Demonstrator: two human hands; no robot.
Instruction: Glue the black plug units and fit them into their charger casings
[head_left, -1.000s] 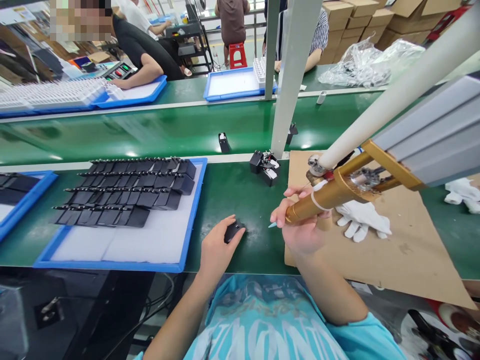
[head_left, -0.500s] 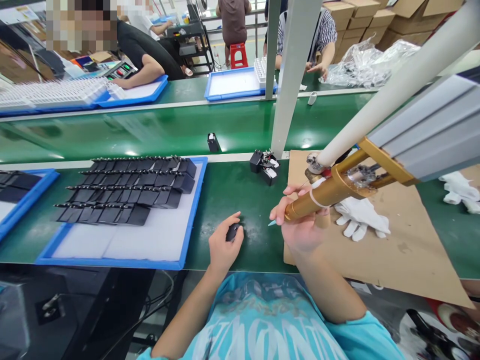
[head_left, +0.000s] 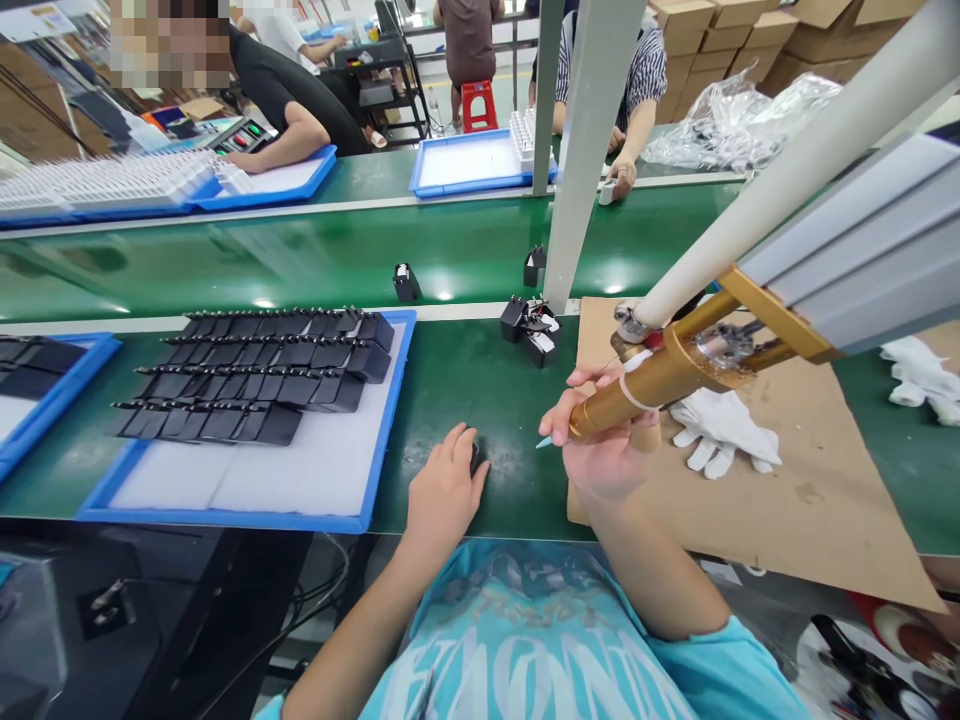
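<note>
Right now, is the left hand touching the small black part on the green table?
Touching. The head view shows the left hand lying over the small black part, its fingers curled on it, with only the part's edge showing on the green table.

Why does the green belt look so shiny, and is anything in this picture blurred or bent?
Head view: overhead lights glare as white patches on the conveyor belt; one face at top left is pixelated; the wide lens bows the blue tray and belt edges; the left hand and the right hand on the gold tool look sharp.
</note>
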